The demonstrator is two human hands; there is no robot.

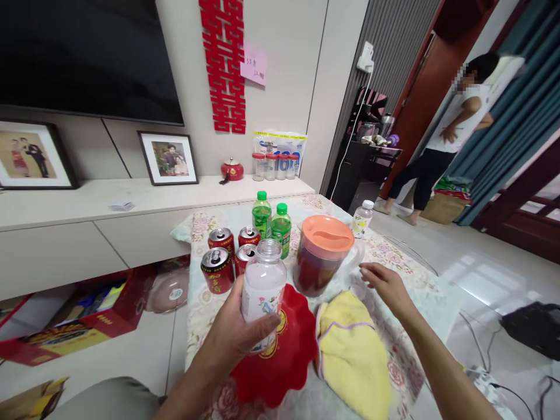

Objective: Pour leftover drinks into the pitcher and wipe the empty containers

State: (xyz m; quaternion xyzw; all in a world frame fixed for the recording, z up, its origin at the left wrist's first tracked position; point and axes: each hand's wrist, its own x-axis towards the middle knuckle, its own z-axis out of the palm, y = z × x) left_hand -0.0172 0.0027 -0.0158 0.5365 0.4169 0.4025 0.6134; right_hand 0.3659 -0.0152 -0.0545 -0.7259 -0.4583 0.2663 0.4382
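Observation:
My left hand [251, 332] is wrapped round an uncapped clear bottle [265, 286] with a printed flower pattern, held upright above the red scalloped plate [295, 350]. My right hand [387, 286] is open, its fingers loosely bent, near the handle of the pitcher [317, 271]. I see no clear contact between them. The pitcher has an orange lid [328, 233] and dark red contents. Beside the plate lies a folded yellow towel [352, 356]. Red drink cans [217, 271] stand behind the bottle, and two green-capped bottles [261, 213] stand beyond them.
A white-capped bottle [362, 220] stands at the far right of the flowered tablecloth [405, 280]. Past the table is a white cabinet [175, 201] with picture frames and jars. A red box [100, 321] sits on the left floor. A person [455, 128] stands at the back right.

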